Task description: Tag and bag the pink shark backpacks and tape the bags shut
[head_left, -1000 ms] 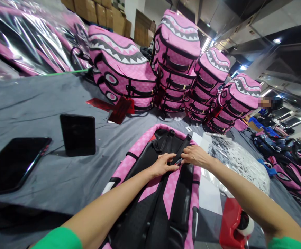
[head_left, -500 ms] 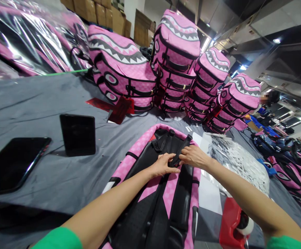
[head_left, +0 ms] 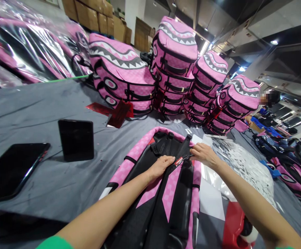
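A pink-and-black backpack point(head_left: 144, 143) lies on the grey-covered table with its black straps and back panel facing up. My left hand point(head_left: 161, 167) is closed on a black strap point(head_left: 171, 167) at the upper middle of the bag, thumb and fingers together. Beside those fingertips a small red-and-white label point(head_left: 178, 161) shows on the strap. To the right, my right hand point(head_left: 203, 154) pinches dark webbing near the bag's upper right edge; its fingertips partly hide what they grip.
Stacked pink backpacks point(head_left: 175, 52) with shark-teeth prints line the table's far side. A black tablet point(head_left: 12, 169) and a small upright black screen point(head_left: 76, 140) are at left. On the right are a plastic bag of small pieces point(head_left: 249, 166) and a red tape dispenser point(head_left: 232, 221).
My right hand has moved right, away from my left hand, drawing the webbing out between them. The red-and-white label now shows. My left fingers have closed together.
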Demonstrator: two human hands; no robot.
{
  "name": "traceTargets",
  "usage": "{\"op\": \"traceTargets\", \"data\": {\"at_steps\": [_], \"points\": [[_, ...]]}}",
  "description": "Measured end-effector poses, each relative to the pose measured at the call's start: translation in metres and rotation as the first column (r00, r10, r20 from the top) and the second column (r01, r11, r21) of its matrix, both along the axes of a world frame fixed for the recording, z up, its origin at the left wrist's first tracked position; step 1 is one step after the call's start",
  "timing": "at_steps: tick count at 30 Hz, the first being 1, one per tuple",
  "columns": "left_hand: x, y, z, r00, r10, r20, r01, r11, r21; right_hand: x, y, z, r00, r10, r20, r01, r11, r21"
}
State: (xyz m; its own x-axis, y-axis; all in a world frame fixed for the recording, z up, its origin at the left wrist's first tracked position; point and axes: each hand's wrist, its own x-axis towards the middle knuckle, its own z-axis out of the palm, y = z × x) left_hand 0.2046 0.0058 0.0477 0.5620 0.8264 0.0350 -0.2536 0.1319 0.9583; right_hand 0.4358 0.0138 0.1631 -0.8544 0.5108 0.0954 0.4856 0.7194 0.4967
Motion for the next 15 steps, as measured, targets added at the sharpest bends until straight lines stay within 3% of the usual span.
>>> {"op": "traceTargets", "data": {"at_steps": [3,7,15], "points": [[0.001,-0.001,0.003,0.998,-0.008,0.062,0.012,0.998,-0.065,0.016,0.013,-0.010,1.000,-0.014,0.019,0.014,1.000,-0.020],[0.001,-0.001,0.003,0.995,-0.034,0.096,0.047,0.990,-0.134,0.015,0.020,-0.019,0.998,-0.049,0.050,0.052,0.997,-0.065],[0.000,-0.001,0.007,0.990,-0.060,0.129,0.084,0.979,-0.188,0.004,0.027,-0.009,0.989,0.071,0.127,-0.055,0.991,-0.126]]}}
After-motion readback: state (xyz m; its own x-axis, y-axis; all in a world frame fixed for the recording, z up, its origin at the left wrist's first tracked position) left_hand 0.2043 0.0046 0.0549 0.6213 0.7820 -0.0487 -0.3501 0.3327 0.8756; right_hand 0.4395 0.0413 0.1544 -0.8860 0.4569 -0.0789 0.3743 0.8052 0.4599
